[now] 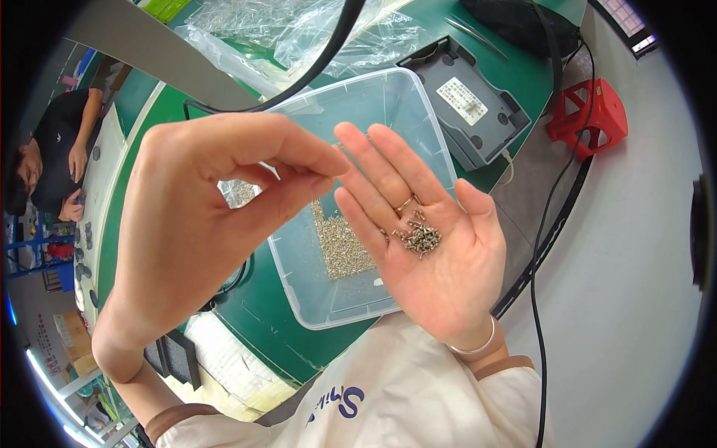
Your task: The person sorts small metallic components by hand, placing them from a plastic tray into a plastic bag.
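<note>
- At far left, a co-worker (63, 145) sits well apart from both hands.
- The left hand (175, 216) is raised over the green table (261, 328), thumb and forefinger tips brought together; whether a screw is pinched there I cannot tell.
- Beneath and between the hands stands a clear plastic box (302, 321), with a spread of tiny metal pieces (347, 254) on its bottom.
- The right hand (448, 272) is palm up, fingers spread flat, bearing a small heap of screws (422, 239); a few lie loose toward the finger bases.
- These screws look hard, stiff and very light, hardly fragile. Smooth metal may slip and roll, so a tilted palm could spill them. The shank, just under the head, seems the best place for two fingertips to take hold.
- Beyond the right hand lies a grey device (463, 97), near tweezers (478, 37).
- At right, a red stool (590, 116) stands on the floor.
</note>
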The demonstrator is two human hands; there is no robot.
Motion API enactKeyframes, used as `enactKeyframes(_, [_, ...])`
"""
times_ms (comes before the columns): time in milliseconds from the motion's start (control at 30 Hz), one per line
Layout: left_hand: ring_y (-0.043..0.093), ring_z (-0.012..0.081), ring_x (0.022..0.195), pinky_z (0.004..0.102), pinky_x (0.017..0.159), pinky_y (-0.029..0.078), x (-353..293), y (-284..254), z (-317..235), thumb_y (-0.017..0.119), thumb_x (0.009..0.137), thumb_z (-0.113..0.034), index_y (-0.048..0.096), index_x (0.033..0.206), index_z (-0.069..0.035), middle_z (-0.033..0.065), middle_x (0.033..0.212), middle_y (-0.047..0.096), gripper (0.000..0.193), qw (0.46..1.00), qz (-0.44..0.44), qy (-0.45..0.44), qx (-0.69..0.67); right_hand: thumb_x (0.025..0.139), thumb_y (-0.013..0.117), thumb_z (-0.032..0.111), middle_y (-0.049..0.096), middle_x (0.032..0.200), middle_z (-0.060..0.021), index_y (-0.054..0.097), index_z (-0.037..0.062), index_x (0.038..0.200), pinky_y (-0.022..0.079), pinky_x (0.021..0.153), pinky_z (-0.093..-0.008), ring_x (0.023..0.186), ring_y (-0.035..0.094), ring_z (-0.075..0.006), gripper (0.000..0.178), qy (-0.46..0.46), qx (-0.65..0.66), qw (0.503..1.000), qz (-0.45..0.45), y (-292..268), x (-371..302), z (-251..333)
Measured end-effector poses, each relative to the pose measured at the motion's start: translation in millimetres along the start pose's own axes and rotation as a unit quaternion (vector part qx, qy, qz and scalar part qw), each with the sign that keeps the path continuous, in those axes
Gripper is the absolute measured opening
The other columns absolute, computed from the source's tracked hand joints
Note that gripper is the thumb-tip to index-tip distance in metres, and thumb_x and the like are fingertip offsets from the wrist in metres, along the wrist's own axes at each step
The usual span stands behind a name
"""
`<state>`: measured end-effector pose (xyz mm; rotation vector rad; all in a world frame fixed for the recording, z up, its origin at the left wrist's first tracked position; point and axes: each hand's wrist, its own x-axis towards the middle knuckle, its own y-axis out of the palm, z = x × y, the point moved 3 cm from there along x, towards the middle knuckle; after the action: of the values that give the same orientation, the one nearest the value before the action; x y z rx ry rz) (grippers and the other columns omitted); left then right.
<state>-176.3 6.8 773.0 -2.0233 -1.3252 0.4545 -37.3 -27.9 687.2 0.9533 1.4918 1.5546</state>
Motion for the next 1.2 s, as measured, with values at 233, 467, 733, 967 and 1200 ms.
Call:
enactKeyframes(233, [0.059, 0.0166, 0.064, 0.0256, 0.057, 0.046, -4, 11, -5, 0.072, 0.061, 0.005, 0.067, 0.077, -0.003, 0.0065, 0.073, 0.059, 0.019, 0.992, 0.017, 0.108, 0.068, 0.09, 0.028, 0.034, 0.011, 0.149, -0.0172, 0.017, -0.0007, 0.142, 0.016, 0.112, -0.036, 0.138, 0.014, -0.0267, 0.064, 0.008, -0.007, 1.0, 0.002, -1, -1, -3])
enactKeyframes(467, [0.053, 0.0208, 0.064, 0.0309, 0.054, 0.043, -3, 37, -5, 0.074, 0.056, -0.003, 0.065, 0.08, -0.006, 0.0035, 0.073, 0.056, 0.025, 0.968, 0.016, 0.225, 0.107, 0.088, 0.026, 0.038, 0.014, 0.149, -0.0164, 0.022, 0.0003, 0.141, 0.021, 0.108, -0.0345, 0.136, 0.022, -0.0249, 0.065, 0.009, -0.039, 0.999, -0.009, 0, -2, -1])
enactKeyframes(733, [0.052, 0.0214, 0.066, 0.0314, 0.055, 0.04, -3, 46, 0, 0.072, 0.053, -0.003, 0.059, 0.075, -0.007, 0.0031, 0.073, 0.054, 0.026, 0.947, 0.007, 0.264, 0.183, 0.087, 0.025, 0.038, 0.016, 0.149, -0.0146, 0.022, 0.0012, 0.141, 0.019, 0.109, -0.0348, 0.134, 0.025, -0.0237, 0.066, 0.013, -0.062, 0.998, -0.023, 1, -2, -3])
enactKeyframes(967, [0.052, 0.0193, 0.071, 0.0303, 0.056, 0.035, -2, 47, -2, 0.071, 0.055, -0.005, 0.056, 0.073, -0.009, 0.0016, 0.074, 0.053, 0.024, 0.942, 0.018, 0.256, 0.218, 0.087, 0.025, 0.039, 0.016, 0.149, -0.0129, 0.019, 0.0024, 0.142, 0.019, 0.109, -0.0342, 0.134, 0.025, -0.0227, 0.066, 0.018, -0.08, 0.997, -0.011, -1, -2, -3])
enactKeyframes(1200, [0.05, 0.0185, 0.068, 0.0298, 0.057, 0.034, 3, 44, -6, 0.071, 0.054, -0.004, 0.054, 0.071, -0.008, 0.0004, 0.073, 0.052, 0.025, 0.947, 0.053, 0.243, 0.202, 0.088, 0.025, 0.039, 0.021, 0.148, -0.0105, 0.019, 0.0022, 0.142, 0.019, 0.109, -0.034, 0.134, 0.026, -0.0214, 0.066, 0.038, -0.044, 0.998, -0.016, -4, -4, -3])
